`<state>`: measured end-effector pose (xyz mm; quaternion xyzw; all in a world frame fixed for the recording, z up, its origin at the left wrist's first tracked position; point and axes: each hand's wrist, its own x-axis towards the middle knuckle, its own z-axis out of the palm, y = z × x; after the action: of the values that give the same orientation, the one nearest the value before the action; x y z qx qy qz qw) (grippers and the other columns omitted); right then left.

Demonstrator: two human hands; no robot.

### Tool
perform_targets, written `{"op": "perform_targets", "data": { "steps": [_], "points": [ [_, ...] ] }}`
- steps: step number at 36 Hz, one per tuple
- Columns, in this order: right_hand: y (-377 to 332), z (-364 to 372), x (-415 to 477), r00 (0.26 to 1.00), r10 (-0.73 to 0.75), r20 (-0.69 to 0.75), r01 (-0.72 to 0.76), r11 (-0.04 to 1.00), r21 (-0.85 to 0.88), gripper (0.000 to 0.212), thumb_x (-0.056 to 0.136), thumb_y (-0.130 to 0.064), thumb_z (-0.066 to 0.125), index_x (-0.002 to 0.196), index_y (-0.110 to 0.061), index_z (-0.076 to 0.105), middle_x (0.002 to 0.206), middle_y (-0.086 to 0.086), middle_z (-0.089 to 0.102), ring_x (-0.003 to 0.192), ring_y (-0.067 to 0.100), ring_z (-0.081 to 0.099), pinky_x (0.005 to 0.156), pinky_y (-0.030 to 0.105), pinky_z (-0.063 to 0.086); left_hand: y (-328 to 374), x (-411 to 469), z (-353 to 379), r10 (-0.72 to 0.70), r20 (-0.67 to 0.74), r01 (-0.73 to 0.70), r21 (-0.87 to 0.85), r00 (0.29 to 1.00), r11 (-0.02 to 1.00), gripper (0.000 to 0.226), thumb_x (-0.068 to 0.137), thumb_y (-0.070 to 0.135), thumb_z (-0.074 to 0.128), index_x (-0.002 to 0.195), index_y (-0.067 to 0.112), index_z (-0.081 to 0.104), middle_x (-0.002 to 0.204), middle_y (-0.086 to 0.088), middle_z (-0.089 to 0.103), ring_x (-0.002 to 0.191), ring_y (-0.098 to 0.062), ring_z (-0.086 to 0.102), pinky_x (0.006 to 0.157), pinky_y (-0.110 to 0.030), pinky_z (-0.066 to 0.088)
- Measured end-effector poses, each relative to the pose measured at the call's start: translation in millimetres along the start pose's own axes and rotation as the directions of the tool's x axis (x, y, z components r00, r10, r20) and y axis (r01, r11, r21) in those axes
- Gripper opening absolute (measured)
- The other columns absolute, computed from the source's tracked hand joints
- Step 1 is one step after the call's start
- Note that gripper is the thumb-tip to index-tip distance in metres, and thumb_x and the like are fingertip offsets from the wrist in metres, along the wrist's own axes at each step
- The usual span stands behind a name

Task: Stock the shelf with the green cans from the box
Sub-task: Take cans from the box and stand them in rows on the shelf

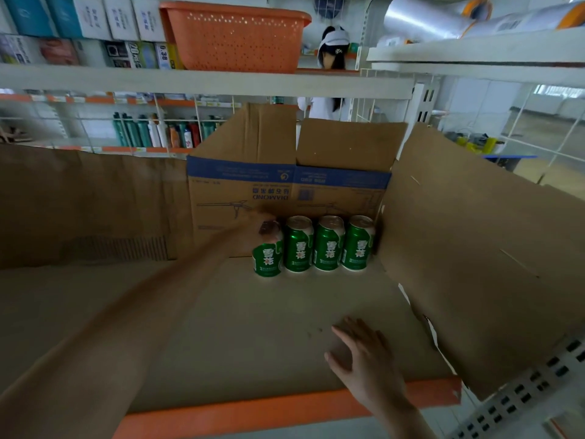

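Deep on the shelf [269,407], the outstretched left hand [257,230] clasps a green can [267,260]; right hand [364,359] lies flat, fingers spread.

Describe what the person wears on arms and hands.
The left forearm and right forearm are bare, no sleeve in view. The left hand and right hand wear no gloves; no watch, band or ring shows, though the left is motion-blurred.

Single head-worn wide-angle view, looking forward and down, close above the cardboard-lined shelf [240,327], with neighbouring shelving beyond.
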<state>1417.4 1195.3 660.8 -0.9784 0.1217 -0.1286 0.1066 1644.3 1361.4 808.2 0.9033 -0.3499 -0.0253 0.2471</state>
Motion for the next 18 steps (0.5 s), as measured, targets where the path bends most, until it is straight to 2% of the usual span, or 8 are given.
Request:
{"op": "perform_targets", "data": {
  "steps": [2,5,8,11,13,18],
  "points": [
    [1.8,2.7,-0.7,1.000,0.001,-0.022,-0.001,1.000,0.003,0.050,0.069,-0.060,0.040,0.095,-0.032,0.073,0.104,-0.009,0.071,0.097,0.013,0.068,0.079,0.033,0.054,-2.4,3.6,4.9,-0.020,-0.001,0.020,-0.008,1.000,1.000,0.041,0.086,0.018,0.064,0.125,0.009,0.056,0.130,-0.016,0.054,0.122,-0.032,0.047,0.103,-0.044,0.037],
    [2.6,5.7,-0.6,1.000,0.006,-0.020,-0.006,1.000,-0.008,0.050,0.069,-0.060,0.041,0.097,-0.032,0.072,0.105,-0.008,0.070,0.098,0.015,0.067,0.085,0.032,0.041,-7.3,10.0,12.2,-0.017,-0.030,0.016,-0.030,0.999,0.999,0.041,0.086,0.018,0.063,0.126,0.009,0.056,0.130,-0.016,0.054,0.121,-0.031,0.048,0.103,-0.041,0.037],
    [2.2,5.3,-0.7,1.000,0.027,-0.004,-0.027,1.000,-0.001,0.050,0.069,-0.061,0.040,0.097,-0.033,0.072,0.107,-0.010,0.070,0.100,0.013,0.066,0.083,0.032,0.049,-11.3,14.5,16.0,-0.019,-0.041,0.018,-0.025,0.999,1.000,0.041,0.087,0.018,0.062,0.126,0.009,0.056,0.130,-0.015,0.054,0.122,-0.032,0.048,0.104,-0.040,0.037],
    [3.0,4.9,-0.7,0.999,-0.004,-0.036,0.004,1.000,0.000,0.050,0.070,-0.060,0.041,0.098,-0.032,0.072,0.108,-0.009,0.069,0.102,0.013,0.066,0.086,0.033,0.048,-18.6,21.8,20.6,-0.040,-0.060,0.039,-0.021,0.997,0.999,0.042,0.086,0.020,0.063,0.127,0.011,0.056,0.130,-0.015,0.054,0.122,-0.032,0.048,0.104,-0.041,0.037],
    [2.5,3.9,-0.4,0.999,-0.011,-0.036,0.010,1.000,-0.012,0.050,0.070,-0.060,0.041,0.098,-0.032,0.072,0.107,-0.009,0.070,0.101,0.014,0.066,0.081,0.034,0.054,-18.1,23.7,22.0,-0.050,-0.070,0.049,-0.012,0.996,0.999,0.044,0.085,0.019,0.064,0.127,0.010,0.055,0.130,-0.014,0.055,0.121,-0.030,0.049,0.102,-0.037,0.038],
    [0.4,1.3,0.1,1.000,-0.014,-0.027,0.014,1.000,-0.015,0.050,0.070,-0.059,0.041,0.097,-0.031,0.072,0.106,-0.008,0.070,0.099,0.014,0.067,0.079,0.035,0.054,-22.9,29.6,26.8,-0.059,-0.083,0.060,0.010,0.995,0.998,0.050,0.083,0.021,0.067,0.130,0.009,0.052,0.131,-0.014,0.054,0.121,-0.030,0.049,0.101,-0.037,0.040]
  ]
}}
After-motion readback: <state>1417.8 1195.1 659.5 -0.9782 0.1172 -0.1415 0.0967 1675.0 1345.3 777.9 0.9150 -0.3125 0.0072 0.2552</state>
